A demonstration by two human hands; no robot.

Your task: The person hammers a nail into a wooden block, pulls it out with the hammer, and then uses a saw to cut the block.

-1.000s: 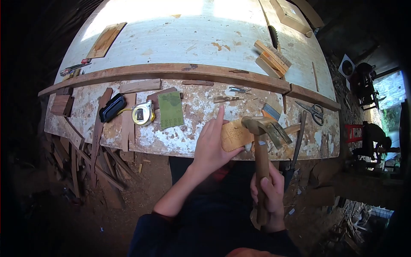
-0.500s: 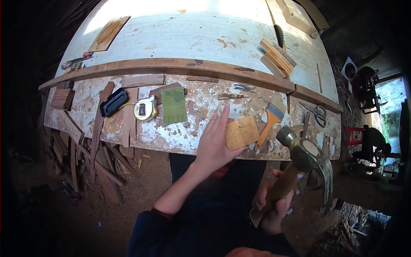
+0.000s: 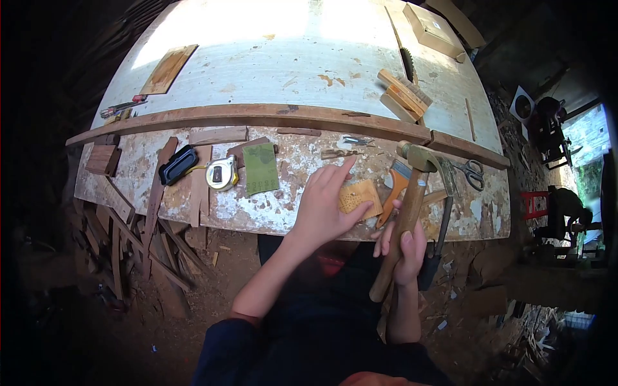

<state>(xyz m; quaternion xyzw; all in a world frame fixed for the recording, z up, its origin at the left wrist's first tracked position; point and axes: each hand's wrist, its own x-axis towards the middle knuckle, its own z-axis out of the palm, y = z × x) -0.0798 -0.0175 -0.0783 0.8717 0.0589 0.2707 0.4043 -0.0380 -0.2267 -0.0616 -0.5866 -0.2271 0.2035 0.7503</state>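
My left hand (image 3: pixel 325 202) rests on the left part of a small tan perforated block (image 3: pixel 362 197) at the bench's front edge, its thumb across the block's lower side. The hammer (image 3: pixel 403 225) is in my right hand (image 3: pixel 409 254), its wooden handle slanting up and its metal head above the bench. Just right of the block lies an orange-handled brush (image 3: pixel 396 186), partly behind the hammer. A dark-handled tool (image 3: pixel 444 219) is to the right of the hammer.
A tape measure (image 3: pixel 221 174), black case (image 3: pixel 178 165) and green sandpaper (image 3: pixel 261 168) lie to the left. Scissors (image 3: pixel 474 174) are at the right. A long wooden beam (image 3: pixel 257 116) crosses the bench. Wood scraps (image 3: pixel 116 244) fill the lower left.
The hammer has moved up and left, and its handle stands steeper. The thumb of my left hand now lies over the block. The whole view has shifted slightly.
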